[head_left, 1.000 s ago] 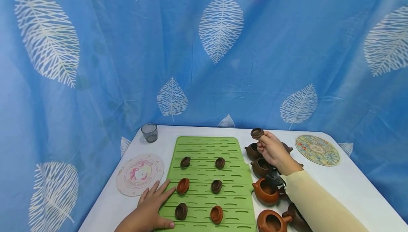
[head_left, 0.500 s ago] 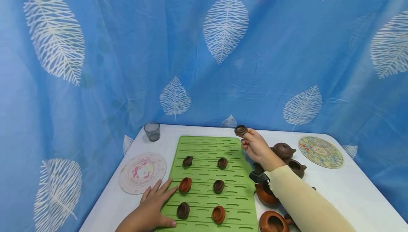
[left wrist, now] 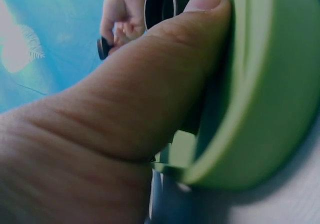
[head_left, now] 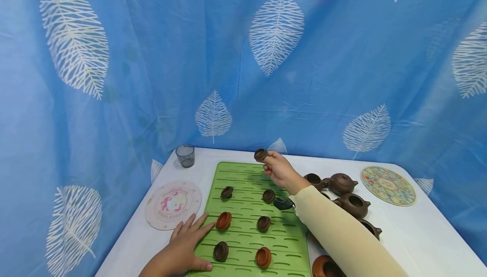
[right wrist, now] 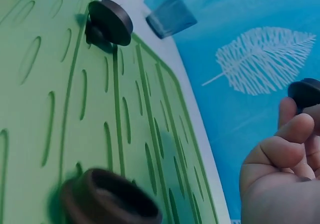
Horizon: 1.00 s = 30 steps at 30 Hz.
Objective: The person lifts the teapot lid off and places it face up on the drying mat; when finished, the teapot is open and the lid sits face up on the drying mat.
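My right hand (head_left: 280,172) pinches a dark brown teapot lid (head_left: 260,154), held above the far end of a green slotted mat (head_left: 243,205). In the right wrist view, that lid (right wrist: 304,91) sits at the fingertips against the blue curtain. On the mat, several lids lie with their hollow sides showing in two columns, including a dark one (head_left: 227,192), a reddish one (head_left: 223,221) and another reddish one (head_left: 263,258). My left hand (head_left: 184,243) rests with fingers spread over the mat's left edge, its thumb (left wrist: 207,8) on the mat in the left wrist view.
Right of the mat stand several teapots, among them a dark lidded one (head_left: 342,183) and a reddish one (head_left: 323,267), partly behind the right sleeve (head_left: 342,222). A glass cup (head_left: 185,155), a pink round mat (head_left: 173,205) and a patterned round mat (head_left: 389,185) lie farther out.
My right hand has carried the lid left, from above the teapots to over the mat's far end. My left hand keeps its place. The head view has shifted slightly.
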Tool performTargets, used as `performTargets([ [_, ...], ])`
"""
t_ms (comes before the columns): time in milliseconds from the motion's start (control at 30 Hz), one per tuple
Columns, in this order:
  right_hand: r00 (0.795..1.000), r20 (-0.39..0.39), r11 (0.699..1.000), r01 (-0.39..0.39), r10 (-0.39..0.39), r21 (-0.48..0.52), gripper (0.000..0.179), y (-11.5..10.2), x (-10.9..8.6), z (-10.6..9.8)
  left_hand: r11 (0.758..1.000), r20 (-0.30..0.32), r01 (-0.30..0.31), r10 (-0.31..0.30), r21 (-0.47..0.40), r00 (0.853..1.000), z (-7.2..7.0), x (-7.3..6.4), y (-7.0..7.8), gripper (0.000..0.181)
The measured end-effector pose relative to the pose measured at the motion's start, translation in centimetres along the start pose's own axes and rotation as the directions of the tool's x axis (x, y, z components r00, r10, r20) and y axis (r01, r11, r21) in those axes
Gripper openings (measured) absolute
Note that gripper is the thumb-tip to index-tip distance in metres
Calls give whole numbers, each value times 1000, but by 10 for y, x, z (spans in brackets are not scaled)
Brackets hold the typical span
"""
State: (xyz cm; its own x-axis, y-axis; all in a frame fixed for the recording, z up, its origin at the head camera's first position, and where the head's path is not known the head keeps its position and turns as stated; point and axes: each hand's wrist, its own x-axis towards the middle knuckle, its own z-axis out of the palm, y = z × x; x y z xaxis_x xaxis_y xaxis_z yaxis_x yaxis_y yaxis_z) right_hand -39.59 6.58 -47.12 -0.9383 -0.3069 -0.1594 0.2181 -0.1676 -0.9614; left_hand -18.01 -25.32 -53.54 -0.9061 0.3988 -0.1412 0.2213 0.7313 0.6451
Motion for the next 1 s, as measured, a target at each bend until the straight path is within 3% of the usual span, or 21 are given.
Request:
performTargets([
  [200, 998, 30, 996, -51, 54, -80, 25, 2, 19, 26, 1000, 0, 9, -9, 9, 1000, 0, -2, 2, 111],
  [400, 993, 53, 981, -99, 109, -167, 17, 14, 25, 52, 1000, 6, 19, -19, 17, 1000, -1, -3, 6, 112],
  [667, 976, 4, 941, -210, 219, -267, 22, 35, 28, 76, 999, 19, 37, -37, 23, 999, -3, -4, 9, 111],
  [1000, 967, -96, 902, -256, 237, -348, 22, 42, 26, 85, 999, 24, 41, -41, 12, 999, -2, -2, 7, 111],
])
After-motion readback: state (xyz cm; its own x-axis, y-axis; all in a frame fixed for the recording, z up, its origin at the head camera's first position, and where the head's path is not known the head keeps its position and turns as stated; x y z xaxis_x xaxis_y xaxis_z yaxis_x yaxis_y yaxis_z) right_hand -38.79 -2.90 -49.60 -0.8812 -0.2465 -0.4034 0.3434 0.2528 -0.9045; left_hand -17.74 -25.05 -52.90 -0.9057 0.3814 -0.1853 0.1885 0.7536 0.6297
